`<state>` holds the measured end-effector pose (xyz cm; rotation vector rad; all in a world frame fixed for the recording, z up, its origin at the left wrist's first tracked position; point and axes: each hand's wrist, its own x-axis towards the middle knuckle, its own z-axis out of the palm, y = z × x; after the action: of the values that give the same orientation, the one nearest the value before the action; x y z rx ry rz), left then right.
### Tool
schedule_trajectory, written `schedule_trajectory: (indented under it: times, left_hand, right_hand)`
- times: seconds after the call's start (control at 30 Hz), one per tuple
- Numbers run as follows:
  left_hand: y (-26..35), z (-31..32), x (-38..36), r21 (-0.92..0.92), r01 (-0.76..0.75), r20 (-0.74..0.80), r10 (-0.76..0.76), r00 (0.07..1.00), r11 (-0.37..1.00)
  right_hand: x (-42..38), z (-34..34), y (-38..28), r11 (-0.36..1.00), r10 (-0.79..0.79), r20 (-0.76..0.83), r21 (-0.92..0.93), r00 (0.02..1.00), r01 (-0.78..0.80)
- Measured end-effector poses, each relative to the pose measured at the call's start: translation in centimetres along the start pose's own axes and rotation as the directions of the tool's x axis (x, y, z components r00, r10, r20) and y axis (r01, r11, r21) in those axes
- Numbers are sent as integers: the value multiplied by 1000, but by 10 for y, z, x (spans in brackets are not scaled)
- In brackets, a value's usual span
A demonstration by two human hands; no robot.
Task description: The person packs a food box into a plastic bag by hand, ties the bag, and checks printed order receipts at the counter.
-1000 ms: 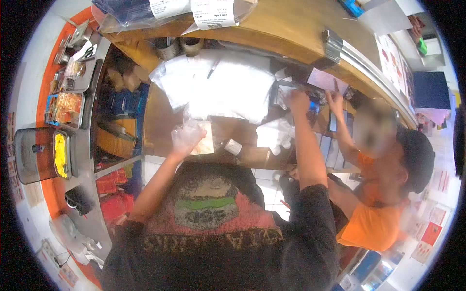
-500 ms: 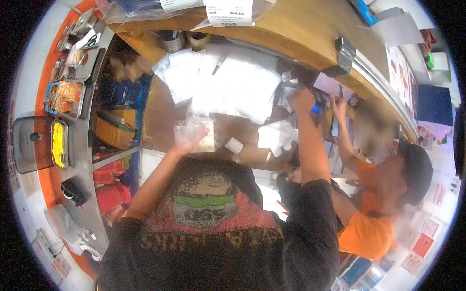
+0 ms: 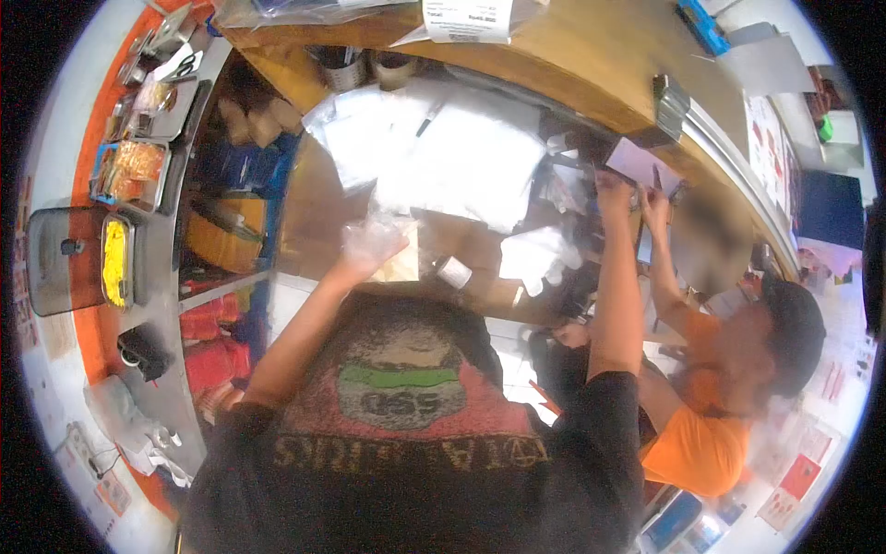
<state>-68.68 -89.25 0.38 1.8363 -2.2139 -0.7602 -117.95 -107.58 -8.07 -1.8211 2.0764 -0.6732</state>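
Note:
My left hand (image 3: 358, 262) is closed around a crumpled clear plastic bag (image 3: 374, 236) low over the brown table. A pale cream packet (image 3: 401, 262) lies right beside its fingers, partly covered by the plastic. Stretched out far to the right, my right hand (image 3: 616, 194) is at the near corner of a pinkish-purple sheet (image 3: 643, 164); its fingers are blurred. A co-worker's hand (image 3: 654, 205) reaches to the same sheet just right of mine. Between my hands lie a small white roll or label (image 3: 454, 272) and some white plastic bags (image 3: 535, 258).
Bright white plastic sheets (image 3: 461, 148) with a pen (image 3: 427, 123) on them cover the table's middle. A co-worker in an orange shirt (image 3: 697, 443) stands close at my right. Shelves and a counter with a yellow-filled tray (image 3: 116, 262) run along the left. A wooden ledge (image 3: 554, 74) borders the back.
My right hand has moved right and away from the clear plastic clutter to the pinkish sheet, beside the co-worker's hand. My left hand stays with the plastic bag.

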Motion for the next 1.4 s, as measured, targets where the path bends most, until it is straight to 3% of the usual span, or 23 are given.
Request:
schedule_trajectory:
  times: [0.03, 0.07, 0.1, 0.17, 0.23, 0.27, 0.33, 0.43, 0.5, 0.57, 0.63, 0.7, 0.73, 0.83, 0.9, 0.97, 1.1, 1.17, 1.2, 1.23, 1.27, 1.33, 1.4]
  left_hand:
    - [0, 2, 1, -4, -12, -3, 12, 1000, 1000]
    - [-2, 5, 0, -29, -12, -2, 12, 1000, 1000]
    - [-2, 6, 0, -54, -10, -1, 10, 1000, 998]
    - [13, 1, 5, 131, 22, 40, -27, 999, 991]
    - [7, 7, 5, 318, 58, 66, -83, 994, 946]
    - [-12, 25, 2, -95, 9, 47, -4, 999, 995]
    - [-25, 33, -6, -486, -45, 1, 52, 999, 873]
    - [-21, 31, -14, -496, -172, -57, 165, 985, 851]
    - [-6, 24, -15, -617, -104, -197, -25, 980, 780]
    - [-1, 10, -14, -465, -111, -233, 0, 972, 878]
    - [5, -9, -15, -296, -122, -262, 43, 964, 947]
    - [13, -26, -15, -93, -168, -165, 151, 975, 981]
    - [11, -25, -14, -87, -193, -166, 177, 970, 977]
    - [8, -23, -17, -200, -216, -116, 196, 974, 956]
    - [17, -33, -17, -517, -257, -191, 183, 964, 817]
    - [13, -35, -15, -494, -215, -89, 197, 976, 843]
    - [-16, -16, -13, -398, -37, 122, 93, 988, 917]
    - [-29, -7, -13, -484, -83, 66, 131, 989, 871]
    - [-31, -5, -13, -563, -122, 5, 151, 989, 817]
    - [-23, -12, -12, -565, -123, 9, 155, 988, 816]
    - [-15, -21, -12, -621, -79, -19, 86, 996, 780]
    - [-5, -20, -14, -676, -33, -33, 15, 999, 736]
    - [-3, -10, -17, -833, 305, 145, -350, 926, 461]
  right_hand:
    - [-8, -7, -12, 987, 29, -62, 161, 998, -19]
    - [-21, -14, -24, 847, 96, 19, 524, 995, -91]
    - [-32, -22, -44, 850, 97, 9, 520, 995, -88]
    - [-52, -32, -81, 394, 312, 310, 818, 898, -420]
    - [-81, -41, -114, 211, 293, 412, 852, 862, -479]
    - [-97, -42, -144, 103, 275, 403, 890, 873, -444]
    - [-118, -27, -156, -69, 150, 459, 889, 876, -454]
    - [-140, -15, -184, -159, 122, 488, 869, 864, -468]
    - [-149, -11, -197, -199, 48, 501, 853, 864, -483]
    - [-157, 2, -202, -188, 33, 490, 859, 871, -476]
    - [-165, 23, -202, -34, 6, 481, 877, 877, -480]
    - [-180, 46, -217, 154, 164, 482, 849, 860, -505]
    - [-185, 62, -222, 137, 165, 543, 814, 823, -564]
    - [-197, 58, -279, 251, 241, 640, 685, 729, -684]
    - [-205, 115, -270, 425, 54, 549, 743, 834, -517]
    - [-207, 131, -280, 599, -88, 340, 769, 936, -223]
    - [-213, 126, -293, 637, -232, 309, 765, 922, -96]
    - [-207, 88, -314, 805, -139, 623, 524, 770, -279]
    - [-209, 94, -305, 805, -132, 621, 522, 772, -282]
    - [-211, 103, -295, 792, -314, 529, 604, 788, -90]
    - [-215, 112, -285, 740, -488, 423, 665, 763, 105]
    - [-226, 111, -279, 750, -487, 395, 646, 779, 141]
    - [-235, 98, -283, 759, -488, 364, 627, 793, 178]
